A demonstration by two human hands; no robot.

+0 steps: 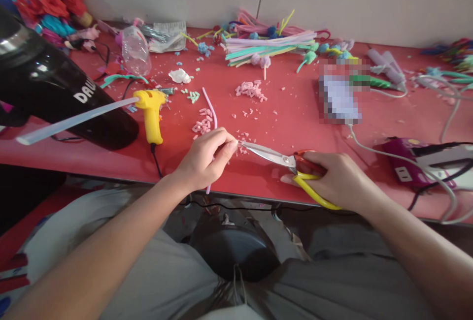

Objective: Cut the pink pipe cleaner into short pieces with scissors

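My left hand (205, 158) pinches a long pink pipe cleaner (211, 108) near the front edge of the red table (295, 113). The pipe cleaner runs from the table top through my fingers and down past the edge. My right hand (338, 179) grips scissors (284, 160) with yellow and red handles. Their steel blades point left, with the tips right at my left fingertips. Small pink cut pieces (203, 125) lie in a heap just beyond my left hand.
A yellow glue gun (151, 113) with a clear glue stick stands left of centre, beside a large black bottle (55, 88). Bundled pipe cleaners (266, 44) lie at the back. A purple power strip (410, 167) with cables sits at the right. More pink bits (251, 89) lie mid-table.
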